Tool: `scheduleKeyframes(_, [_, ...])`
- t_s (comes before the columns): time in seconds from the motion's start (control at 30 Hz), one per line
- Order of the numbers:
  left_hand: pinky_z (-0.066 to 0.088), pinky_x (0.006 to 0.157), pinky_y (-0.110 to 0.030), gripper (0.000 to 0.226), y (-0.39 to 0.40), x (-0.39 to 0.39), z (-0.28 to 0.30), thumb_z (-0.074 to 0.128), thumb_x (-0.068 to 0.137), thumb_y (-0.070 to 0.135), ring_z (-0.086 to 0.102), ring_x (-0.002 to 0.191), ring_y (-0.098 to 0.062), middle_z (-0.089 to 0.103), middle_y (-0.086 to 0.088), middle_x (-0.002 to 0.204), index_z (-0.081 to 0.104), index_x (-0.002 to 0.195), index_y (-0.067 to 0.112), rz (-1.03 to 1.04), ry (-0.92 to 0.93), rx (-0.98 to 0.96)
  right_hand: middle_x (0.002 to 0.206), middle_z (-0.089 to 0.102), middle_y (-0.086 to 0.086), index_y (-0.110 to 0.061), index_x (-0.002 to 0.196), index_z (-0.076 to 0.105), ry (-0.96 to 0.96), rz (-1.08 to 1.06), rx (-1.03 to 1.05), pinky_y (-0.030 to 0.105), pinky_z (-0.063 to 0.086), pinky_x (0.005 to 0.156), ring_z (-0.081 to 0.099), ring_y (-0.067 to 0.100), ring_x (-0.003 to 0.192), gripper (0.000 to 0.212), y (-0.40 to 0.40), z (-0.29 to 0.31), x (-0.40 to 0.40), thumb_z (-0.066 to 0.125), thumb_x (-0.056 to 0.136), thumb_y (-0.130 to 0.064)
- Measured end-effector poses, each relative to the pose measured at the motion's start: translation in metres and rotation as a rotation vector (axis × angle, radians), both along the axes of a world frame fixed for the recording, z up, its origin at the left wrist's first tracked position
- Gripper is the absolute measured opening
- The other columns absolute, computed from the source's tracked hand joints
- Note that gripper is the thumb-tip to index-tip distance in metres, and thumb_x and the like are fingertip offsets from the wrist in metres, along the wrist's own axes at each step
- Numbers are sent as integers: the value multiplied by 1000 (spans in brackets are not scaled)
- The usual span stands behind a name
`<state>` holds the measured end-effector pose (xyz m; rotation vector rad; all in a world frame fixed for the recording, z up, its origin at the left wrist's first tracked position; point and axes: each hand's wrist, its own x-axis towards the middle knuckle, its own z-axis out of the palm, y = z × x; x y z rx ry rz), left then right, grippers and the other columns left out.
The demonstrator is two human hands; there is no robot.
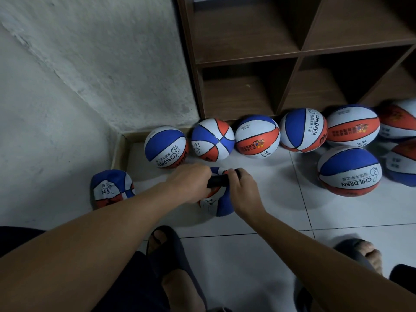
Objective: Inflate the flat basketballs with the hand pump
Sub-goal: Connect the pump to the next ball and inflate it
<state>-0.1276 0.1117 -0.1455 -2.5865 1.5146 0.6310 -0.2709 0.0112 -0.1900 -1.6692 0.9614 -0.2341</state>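
Observation:
A black hand pump handle [218, 181] sits crosswise over a partly flat red, white and blue basketball [219, 204] on the floor. My left hand [191, 183] grips the handle's left end. My right hand [242, 190] grips its right end. The pump's body is hidden beneath my hands. Another flat, crumpled basketball [111, 188] lies to the left by the wall.
Several round basketballs [256, 136] line the foot of a dark wooden shelf unit [299, 55]; another one [350, 171] lies at the right. A shallow cardboard tray [119, 149] holds one ball [166, 149] in the corner. My sandalled feet [162, 242] stand on the white tiles.

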Motion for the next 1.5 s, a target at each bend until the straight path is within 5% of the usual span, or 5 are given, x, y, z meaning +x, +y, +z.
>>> scheduleKeyframes(0.23, [63, 64, -43, 22, 3, 7, -15, 68, 96, 52, 66, 62, -17, 66, 5, 74, 68, 95, 30, -5, 29, 18, 88, 66, 4, -15, 97, 65, 13, 81, 35, 33, 46, 68, 60, 19, 80, 36, -10, -5, -2, 47, 113, -41])
scheduleKeyframes(0.8, [50, 61, -35, 38, 5, 25, -14, 75, 98, 44, 62, 66, -19, 60, 3, 76, 49, 74, 28, 35, -56, 81, 72, 57, 4, -12, 94, 62, 50, -116, 77, 43, 45, 63, 51, 20, 66, 36, -35, -14, -13, 47, 109, -41])
scheduleKeyframes(0.97, [53, 62, -36, 22, -1, 10, -11, 71, 98, 42, 64, 69, -21, 61, 3, 79, 63, 97, 21, 9, -39, 65, 83, 64, 3, -14, 96, 63, 38, -25, 47, 34, 42, 64, 57, 18, 74, 34, -14, -6, -3, 47, 112, -39])
scheduleKeyframes(1.37, [46, 56, -31, 13, 0, 12, -11, 71, 95, 41, 64, 66, -17, 63, 6, 76, 72, 101, 30, 27, 2, 2, 84, 62, 4, -15, 93, 61, 10, 71, -6, 34, 43, 65, 55, 18, 75, 34, -22, 0, 1, 45, 114, -37])
scheduleKeyframes(1.5, [46, 57, -31, 32, 13, 30, -15, 76, 96, 48, 65, 64, -16, 64, 5, 73, 60, 77, 29, 71, -31, 33, 71, 55, 2, -15, 92, 62, 45, -52, 68, 42, 43, 62, 49, 20, 65, 33, -57, -12, -15, 49, 108, -41])
